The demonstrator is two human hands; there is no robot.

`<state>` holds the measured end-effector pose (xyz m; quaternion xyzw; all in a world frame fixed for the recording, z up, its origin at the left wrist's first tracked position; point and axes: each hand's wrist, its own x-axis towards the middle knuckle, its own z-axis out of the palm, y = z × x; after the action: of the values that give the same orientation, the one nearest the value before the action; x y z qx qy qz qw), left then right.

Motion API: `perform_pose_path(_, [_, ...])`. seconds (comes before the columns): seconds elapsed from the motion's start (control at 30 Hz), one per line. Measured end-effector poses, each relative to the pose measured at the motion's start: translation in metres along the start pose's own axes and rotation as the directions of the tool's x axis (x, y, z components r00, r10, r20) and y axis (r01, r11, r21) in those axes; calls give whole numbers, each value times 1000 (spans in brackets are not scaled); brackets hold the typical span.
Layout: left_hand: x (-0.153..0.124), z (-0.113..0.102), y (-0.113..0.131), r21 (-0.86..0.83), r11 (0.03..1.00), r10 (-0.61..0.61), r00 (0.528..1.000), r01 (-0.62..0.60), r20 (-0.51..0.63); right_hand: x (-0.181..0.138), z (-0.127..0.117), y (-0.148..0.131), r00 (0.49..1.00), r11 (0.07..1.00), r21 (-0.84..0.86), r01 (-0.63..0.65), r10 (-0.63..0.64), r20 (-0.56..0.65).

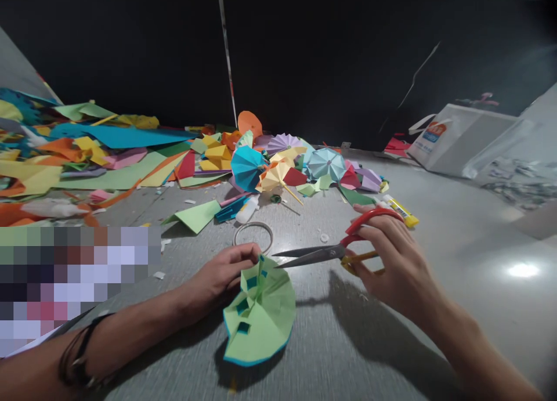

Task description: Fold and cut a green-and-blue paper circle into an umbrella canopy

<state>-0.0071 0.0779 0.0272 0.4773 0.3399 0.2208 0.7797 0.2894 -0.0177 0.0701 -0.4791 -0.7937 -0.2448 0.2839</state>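
My left hand (226, 273) pinches the upper edge of a pleated green paper fan (272, 320). The fan has a blue backing along its rim and several small square cut-outs near its folded side. In my right hand (395, 262) is a pair of scissors (313, 256) with one red and one yellow handle loop. Their blades are slightly apart, and the tips lie close to the fan's top edge. Whether they touch the paper I cannot tell. Just behind my left fingers lies a silver ring (253, 226), perhaps metal.
Folded paper umbrellas (326, 165) and coloured paper scraps (130, 137) cover the back and left. A white glue bottle (247, 210) lies mid-table, a yellow glue stick (402, 211) behind my right hand. At right stands a white bag (461, 137). A pixelated patch hides the lower left.
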Motion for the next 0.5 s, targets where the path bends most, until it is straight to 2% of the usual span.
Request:
perform_pose_path(0.2, [2, 0, -1, -2, 1000, 8, 1000, -8, 17, -1, 10, -20, 999, 999, -19, -27, 28, 26])
perform_pose_path(0.5, [0, -5, -2, -52, 998, 26, 998, -23, 53, 0, 9, -22, 998, 996, -80, -35, 39, 54])
